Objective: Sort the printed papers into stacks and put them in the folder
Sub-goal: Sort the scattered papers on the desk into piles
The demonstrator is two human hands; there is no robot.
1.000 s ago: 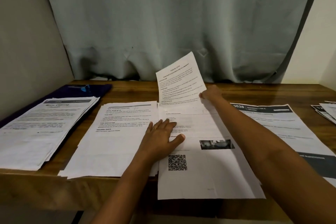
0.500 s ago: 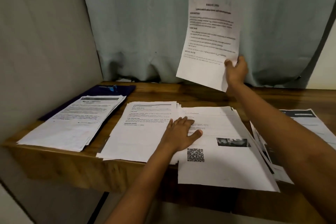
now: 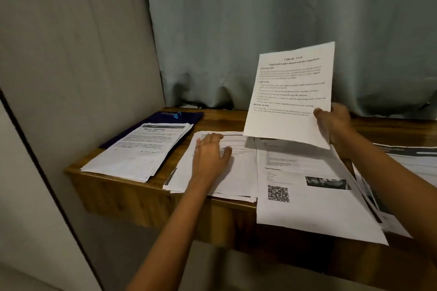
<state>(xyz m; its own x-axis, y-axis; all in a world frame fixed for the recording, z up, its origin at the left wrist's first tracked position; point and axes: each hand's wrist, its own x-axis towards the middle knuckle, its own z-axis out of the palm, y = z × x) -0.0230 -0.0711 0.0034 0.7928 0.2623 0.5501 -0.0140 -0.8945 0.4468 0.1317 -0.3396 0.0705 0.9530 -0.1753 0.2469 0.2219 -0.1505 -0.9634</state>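
The print on the sheet [image 3: 290,92] I'm holding up is blurring (only the bold headings are half showing). The fingers of my right hand [image 3: 335,123] are hiding behind it, with the thumb alone in front. The sheet is covering the top of the QR page [image 3: 307,210], and my left hand [image 3: 210,156] is covering lines on the middle stack [image 3: 238,172]. The left stack [image 3: 142,149] is burying most of the folder [image 3: 189,116]. The right papers [image 3: 418,158] are running off the picture's edge, partly under my forearm.

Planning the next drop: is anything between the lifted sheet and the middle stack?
Only the left hand, lying flat on the far part of the middle stack. The sheet, pinched by the right hand, hangs in open air.
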